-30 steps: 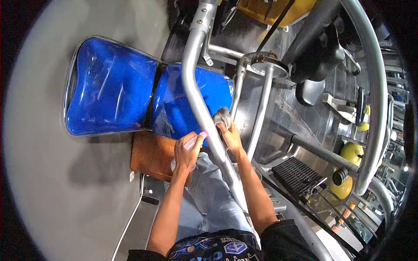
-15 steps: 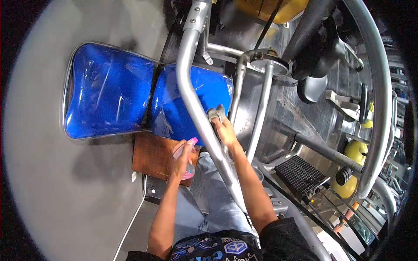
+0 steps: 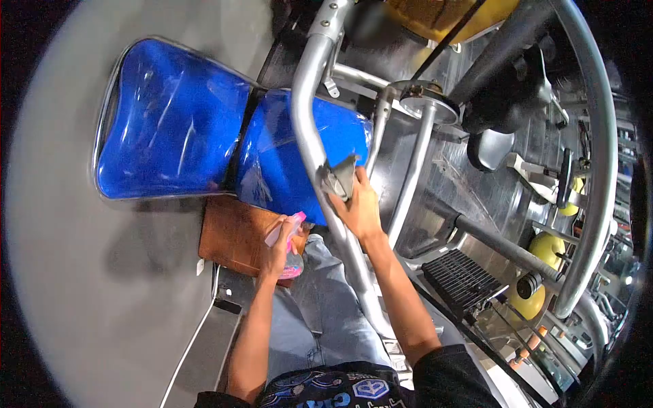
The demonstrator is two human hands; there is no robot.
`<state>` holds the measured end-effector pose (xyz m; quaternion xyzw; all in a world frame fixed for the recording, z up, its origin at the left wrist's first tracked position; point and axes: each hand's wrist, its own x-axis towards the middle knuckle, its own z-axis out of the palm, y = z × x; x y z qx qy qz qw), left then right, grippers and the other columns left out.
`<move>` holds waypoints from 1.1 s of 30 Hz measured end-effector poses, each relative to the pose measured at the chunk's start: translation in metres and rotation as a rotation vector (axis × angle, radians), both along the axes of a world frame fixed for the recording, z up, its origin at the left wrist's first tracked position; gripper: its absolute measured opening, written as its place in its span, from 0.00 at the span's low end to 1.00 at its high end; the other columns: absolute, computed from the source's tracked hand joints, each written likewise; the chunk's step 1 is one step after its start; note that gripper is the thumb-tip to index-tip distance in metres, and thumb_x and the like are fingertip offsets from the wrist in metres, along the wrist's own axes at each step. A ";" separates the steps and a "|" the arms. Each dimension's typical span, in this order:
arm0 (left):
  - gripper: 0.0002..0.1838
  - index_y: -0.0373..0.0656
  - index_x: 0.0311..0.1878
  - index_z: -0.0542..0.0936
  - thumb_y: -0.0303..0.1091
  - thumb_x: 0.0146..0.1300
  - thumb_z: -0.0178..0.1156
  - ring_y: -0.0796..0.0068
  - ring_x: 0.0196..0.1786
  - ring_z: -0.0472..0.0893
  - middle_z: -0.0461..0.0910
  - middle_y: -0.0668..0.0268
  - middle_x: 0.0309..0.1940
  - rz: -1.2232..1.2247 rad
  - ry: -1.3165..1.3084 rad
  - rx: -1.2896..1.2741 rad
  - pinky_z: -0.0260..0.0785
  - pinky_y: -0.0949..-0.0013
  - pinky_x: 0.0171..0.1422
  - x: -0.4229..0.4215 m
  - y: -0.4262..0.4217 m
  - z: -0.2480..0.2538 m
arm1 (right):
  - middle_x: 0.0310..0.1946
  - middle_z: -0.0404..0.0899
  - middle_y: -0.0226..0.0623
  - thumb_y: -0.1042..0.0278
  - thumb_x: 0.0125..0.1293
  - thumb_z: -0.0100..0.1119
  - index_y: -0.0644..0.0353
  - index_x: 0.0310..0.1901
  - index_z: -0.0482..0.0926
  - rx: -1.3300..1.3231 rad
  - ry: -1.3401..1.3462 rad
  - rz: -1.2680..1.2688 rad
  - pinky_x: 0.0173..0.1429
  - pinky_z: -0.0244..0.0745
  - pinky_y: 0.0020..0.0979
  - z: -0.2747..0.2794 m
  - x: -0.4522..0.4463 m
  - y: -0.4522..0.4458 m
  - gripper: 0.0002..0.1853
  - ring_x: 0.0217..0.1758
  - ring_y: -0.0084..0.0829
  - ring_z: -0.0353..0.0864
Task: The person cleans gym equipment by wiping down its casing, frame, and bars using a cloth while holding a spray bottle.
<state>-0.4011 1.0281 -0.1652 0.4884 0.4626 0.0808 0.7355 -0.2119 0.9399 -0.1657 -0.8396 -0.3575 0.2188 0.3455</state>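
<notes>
My left hand is wrapped round a spray bottle with a pink and white nozzle, in front of a brown wooden surface. A grey cloth is gripped in my right hand, and it lies against the bent silver metal tube. Behind that tube is a blue chair, its seat partly hidden by the tube and my right hand.
The blue chair back reaches left in front of a grey surface. The brown wooden box sits beside the chair. Gym machine frames, a black ribbed pedal and yellow balls are at the right. A white cable runs at lower left.
The cloth in my right hand has come from behind the tube onto it. My left hand and the bottle have moved down and left, away from the tube. The view has shifted slightly.
</notes>
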 end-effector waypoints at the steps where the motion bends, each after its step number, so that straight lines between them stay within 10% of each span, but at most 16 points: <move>1: 0.22 0.39 0.39 0.80 0.50 0.72 0.50 0.82 0.26 0.73 0.79 0.67 0.29 0.023 0.001 -0.009 0.65 0.76 0.27 -0.001 0.000 0.002 | 0.48 0.72 0.49 0.66 0.54 0.69 0.61 0.48 0.77 -0.004 0.000 0.012 0.53 0.75 0.46 0.004 -0.001 0.002 0.21 0.48 0.55 0.76; 11: 0.21 0.39 0.40 0.82 0.50 0.70 0.54 0.83 0.21 0.71 0.79 0.68 0.28 0.053 0.027 -0.039 0.63 0.76 0.27 -0.024 -0.002 -0.005 | 0.53 0.72 0.35 0.66 0.43 0.73 0.50 0.44 0.83 -0.381 -0.336 0.583 0.48 0.82 0.42 0.046 -0.005 -0.012 0.21 0.55 0.40 0.77; 17: 0.21 0.42 0.45 0.83 0.52 0.68 0.56 0.86 0.21 0.69 0.79 0.71 0.28 0.064 -0.062 -0.115 0.62 0.77 0.26 -0.043 0.003 0.001 | 0.53 0.74 0.38 0.64 0.56 0.63 0.51 0.43 0.81 -0.528 -0.715 0.656 0.42 0.82 0.44 0.035 -0.019 0.059 0.13 0.48 0.41 0.80; 19: 0.22 0.43 0.45 0.83 0.54 0.67 0.57 0.87 0.20 0.68 0.79 0.71 0.27 0.109 -0.042 -0.167 0.61 0.78 0.26 -0.052 0.003 -0.001 | 0.51 0.76 0.39 0.63 0.56 0.62 0.53 0.46 0.81 -0.636 -0.930 1.036 0.39 0.79 0.43 0.019 -0.034 0.054 0.15 0.51 0.39 0.81; 25: 0.22 0.44 0.44 0.84 0.55 0.66 0.58 0.85 0.20 0.68 0.81 0.70 0.26 0.053 0.021 -0.135 0.62 0.76 0.26 -0.080 0.001 -0.008 | 0.38 0.83 0.28 0.60 0.54 0.67 0.47 0.36 0.85 -1.192 -0.752 1.066 0.40 0.77 0.36 -0.008 -0.047 0.114 0.08 0.44 0.31 0.85; 30: 0.22 0.44 0.42 0.84 0.56 0.65 0.59 0.85 0.20 0.69 0.81 0.69 0.26 0.128 0.020 -0.158 0.62 0.76 0.26 -0.092 0.002 -0.007 | 0.38 0.83 0.26 0.63 0.55 0.66 0.45 0.36 0.85 -0.968 -1.275 1.276 0.38 0.76 0.37 -0.017 -0.060 0.108 0.07 0.44 0.32 0.84; 33: 0.22 0.44 0.42 0.84 0.55 0.65 0.60 0.85 0.20 0.69 0.81 0.69 0.26 0.170 -0.020 -0.178 0.62 0.76 0.26 -0.095 0.003 -0.012 | 0.38 0.83 0.28 0.62 0.54 0.67 0.45 0.38 0.85 -1.003 -0.899 1.408 0.37 0.76 0.36 -0.031 -0.061 0.074 0.09 0.45 0.32 0.84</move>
